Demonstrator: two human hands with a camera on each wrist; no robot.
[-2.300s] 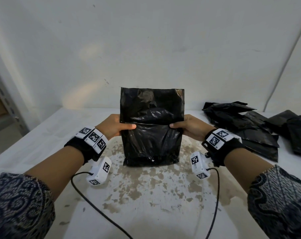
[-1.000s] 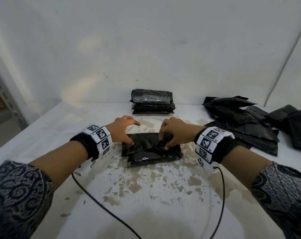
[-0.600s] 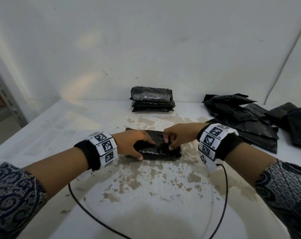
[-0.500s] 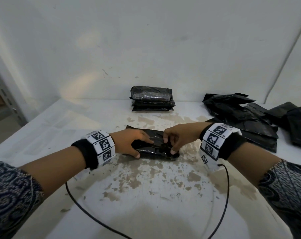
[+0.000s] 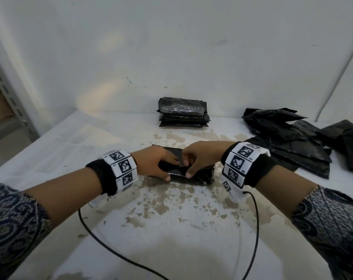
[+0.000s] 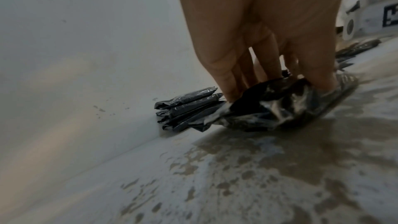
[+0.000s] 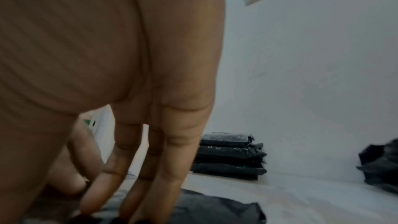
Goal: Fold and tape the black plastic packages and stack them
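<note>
A folded black plastic package (image 5: 204, 174) lies on the stained white table (image 5: 171, 229), in the middle. My left hand (image 5: 170, 168) holds its left half, fingers on top and thumb at the near edge. My right hand (image 5: 188, 165) grips the fold just beside it, thumb down on the front edge; the two hands touch. In the left wrist view my fingers (image 6: 230, 81) press into the crumpled package (image 6: 269, 108). In the right wrist view my fingertips (image 7: 92, 198) rest on the package (image 7: 215, 210). A stack of finished packages (image 5: 183, 115) sits against the back wall.
A loose pile of unfolded black bags (image 5: 288, 142) spreads over the table's right side, also seen as a pile (image 7: 381, 168) in the right wrist view. Two black cables (image 5: 102, 239) trail from my wrists toward the near edge. A metal shelf post (image 5: 11, 102) stands at left.
The bag stood upright between my hands, then was laid flat and folded. Over the last second the bundle got narrower and my hands came together until they touch.
</note>
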